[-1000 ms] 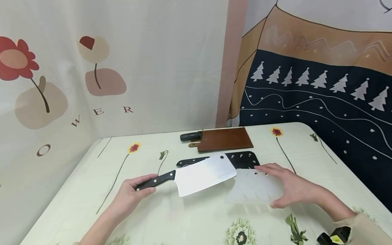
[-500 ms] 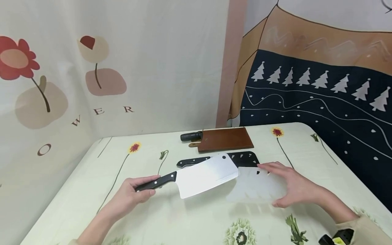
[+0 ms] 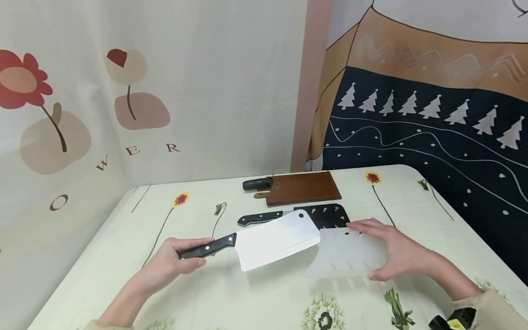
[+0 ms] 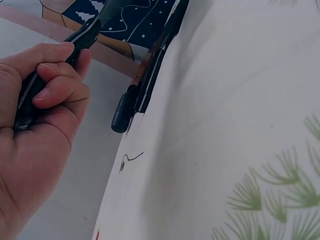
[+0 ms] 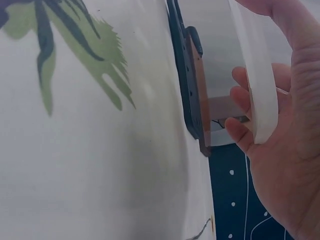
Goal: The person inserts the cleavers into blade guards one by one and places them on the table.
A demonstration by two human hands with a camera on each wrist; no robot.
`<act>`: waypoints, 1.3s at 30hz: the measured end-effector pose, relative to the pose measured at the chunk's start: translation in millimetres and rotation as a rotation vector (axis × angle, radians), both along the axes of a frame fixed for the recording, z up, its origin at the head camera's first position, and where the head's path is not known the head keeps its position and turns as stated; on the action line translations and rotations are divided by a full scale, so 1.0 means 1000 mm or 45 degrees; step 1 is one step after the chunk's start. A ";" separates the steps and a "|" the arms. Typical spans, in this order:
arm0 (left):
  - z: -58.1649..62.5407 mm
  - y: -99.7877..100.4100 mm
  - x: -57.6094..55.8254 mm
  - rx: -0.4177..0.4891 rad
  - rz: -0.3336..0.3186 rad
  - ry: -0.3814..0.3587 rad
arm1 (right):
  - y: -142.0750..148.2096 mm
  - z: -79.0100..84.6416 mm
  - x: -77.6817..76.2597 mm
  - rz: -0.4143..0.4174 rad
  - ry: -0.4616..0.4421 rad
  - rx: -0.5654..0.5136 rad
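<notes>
My left hand (image 3: 167, 266) grips the black riveted handle of a cleaver (image 3: 276, 240), its broad shiny blade pointing right and held above the table. In the left wrist view the fingers (image 4: 60, 90) curl round that handle. My right hand (image 3: 400, 250) holds a translucent white blade sheath (image 3: 350, 254) by its right end, thumb below and fingers above. In the right wrist view the sheath (image 5: 262, 100) lies between thumb and curled fingers. The blade's tip end is right at the sheath's left end, overlapping it slightly in the head view.
Behind the cleaver lies a black-handled knife in a black slotted sheath (image 3: 330, 215). Farther back is another dark-handled knife in a brown leather sheath (image 3: 305, 188). A flowered cloth covers the table (image 3: 231, 302), with a curtain (image 3: 231, 91) along the back.
The cleaver has dipped slightly towards the table, uncovering more of the black-sheathed knife behind. The sheath in my right hand has shifted slightly right, then lowered a little.
</notes>
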State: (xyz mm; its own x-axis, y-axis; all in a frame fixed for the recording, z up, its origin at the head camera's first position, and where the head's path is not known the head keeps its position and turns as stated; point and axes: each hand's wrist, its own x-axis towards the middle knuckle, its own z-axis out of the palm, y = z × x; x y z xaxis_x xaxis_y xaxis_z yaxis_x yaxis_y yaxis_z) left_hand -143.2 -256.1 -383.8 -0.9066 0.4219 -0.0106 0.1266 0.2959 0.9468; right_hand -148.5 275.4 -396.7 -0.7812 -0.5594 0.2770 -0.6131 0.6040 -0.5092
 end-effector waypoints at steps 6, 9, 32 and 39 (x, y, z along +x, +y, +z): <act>-0.004 0.000 0.001 0.006 -0.094 -0.007 | 0.003 0.000 -0.001 -0.009 0.050 0.013; -0.005 0.002 0.002 -0.012 -0.144 -0.014 | 0.006 0.001 -0.002 -0.009 0.081 0.016; 0.001 0.004 -0.002 0.001 -0.251 0.007 | -0.008 0.006 0.017 0.052 0.041 0.056; 0.003 0.026 0.002 0.031 -0.265 0.047 | -0.022 0.009 0.017 0.125 0.036 0.054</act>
State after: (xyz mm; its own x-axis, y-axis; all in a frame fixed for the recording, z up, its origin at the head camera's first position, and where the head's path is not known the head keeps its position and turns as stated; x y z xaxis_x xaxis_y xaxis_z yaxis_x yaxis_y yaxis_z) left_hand -140.8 -230.4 -381.1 -0.7996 0.5995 0.0338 0.2175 0.2367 0.9469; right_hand -132.0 253.0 -387.3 -0.7141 -0.6448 0.2727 -0.6844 0.5608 -0.4659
